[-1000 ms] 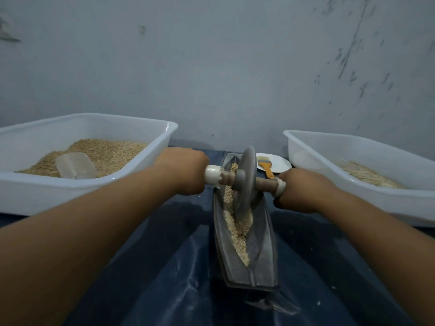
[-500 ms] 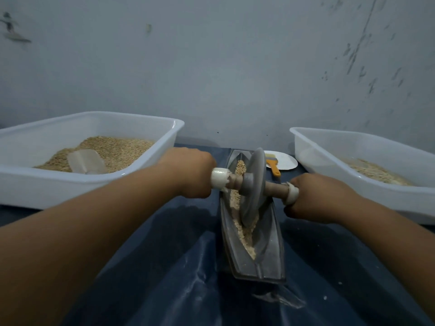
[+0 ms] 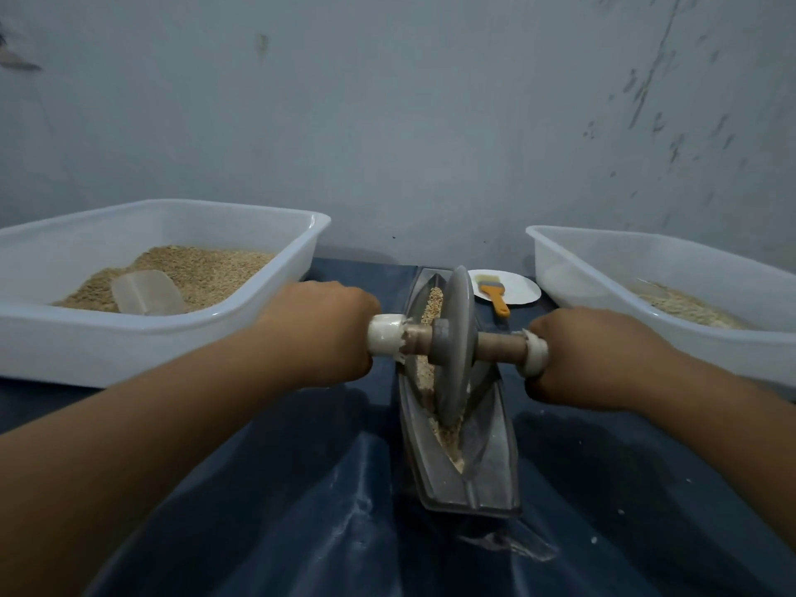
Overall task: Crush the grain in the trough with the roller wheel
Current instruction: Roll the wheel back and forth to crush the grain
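Observation:
A grey boat-shaped trough (image 3: pixel 495 467) lies lengthwise on the dark blue sheet in front of me. Tan grain (image 3: pixel 433 303) fills its groove, coarse at the far end and finer near the close end. A grey roller wheel (image 3: pixel 454 346) stands upright in the groove near the middle, on a wooden axle with white end caps. My left hand (image 3: pixel 321 329) is closed around the left end of the axle. My right hand (image 3: pixel 590 351) is closed around the right end.
A white tub (image 3: pixel 181 333) at left holds a heap of grain and a clear scoop (image 3: pixel 144 293). A second white tub (image 3: pixel 698 338) at right holds a thin layer of grain. A white plate (image 3: pixel 519 286) with an orange-handled brush (image 3: pixel 495 295) sits behind the trough. A grey wall is close behind.
The wheel has rolled along the groove towards me, from the far part of the trough to near its middle. Both hands kept their hold on the axle.

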Available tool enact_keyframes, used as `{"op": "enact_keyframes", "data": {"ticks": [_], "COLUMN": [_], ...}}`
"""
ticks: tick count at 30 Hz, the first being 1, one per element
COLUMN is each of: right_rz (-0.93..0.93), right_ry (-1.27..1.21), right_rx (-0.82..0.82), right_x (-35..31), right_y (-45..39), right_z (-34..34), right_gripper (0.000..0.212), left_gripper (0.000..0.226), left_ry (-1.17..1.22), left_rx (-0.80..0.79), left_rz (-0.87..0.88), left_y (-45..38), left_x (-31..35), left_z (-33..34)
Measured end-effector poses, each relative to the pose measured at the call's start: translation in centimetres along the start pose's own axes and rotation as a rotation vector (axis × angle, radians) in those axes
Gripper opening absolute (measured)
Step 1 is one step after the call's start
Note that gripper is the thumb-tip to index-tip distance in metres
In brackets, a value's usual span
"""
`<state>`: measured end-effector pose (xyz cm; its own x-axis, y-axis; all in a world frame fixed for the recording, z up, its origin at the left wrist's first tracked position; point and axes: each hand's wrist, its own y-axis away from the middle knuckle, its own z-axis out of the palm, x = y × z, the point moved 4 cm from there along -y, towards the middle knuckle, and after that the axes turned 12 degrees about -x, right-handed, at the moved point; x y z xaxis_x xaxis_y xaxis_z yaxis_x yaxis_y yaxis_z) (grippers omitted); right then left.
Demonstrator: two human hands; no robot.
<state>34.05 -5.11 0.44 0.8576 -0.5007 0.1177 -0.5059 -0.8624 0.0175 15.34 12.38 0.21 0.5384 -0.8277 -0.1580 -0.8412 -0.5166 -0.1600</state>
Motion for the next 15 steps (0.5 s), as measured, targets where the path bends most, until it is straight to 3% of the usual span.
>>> {"op": "enact_keyframes", "data": {"ticks": [5, 9, 15], "right_rz": [0.069, 0.031, -0.071], "right_ry": [-0.032, -0.045, 0.058], "right_rx": [-0.042, -0.099, 0.061], "right_x": [-0.4, -0.3, -0.3], "right_y": [-2.1, -2.5, -2.0], "right_z": [-0.4, -0.4, -0.7], "right_gripper": [0.018, 0.02, 0.017], "left_gripper": [0.018, 0.033, 0.035], "left_ry": [0.062, 0.082, 0.135], "left_rx": [-0.114, -0.192, -0.179], "left_rz": [-0.007, 0.053, 0.077], "left_y": [-2.4, -2.7, -1.3], "left_x": [0.4, 0.2, -0.3], "left_z": [-0.7, -0.8, 0.2]}}
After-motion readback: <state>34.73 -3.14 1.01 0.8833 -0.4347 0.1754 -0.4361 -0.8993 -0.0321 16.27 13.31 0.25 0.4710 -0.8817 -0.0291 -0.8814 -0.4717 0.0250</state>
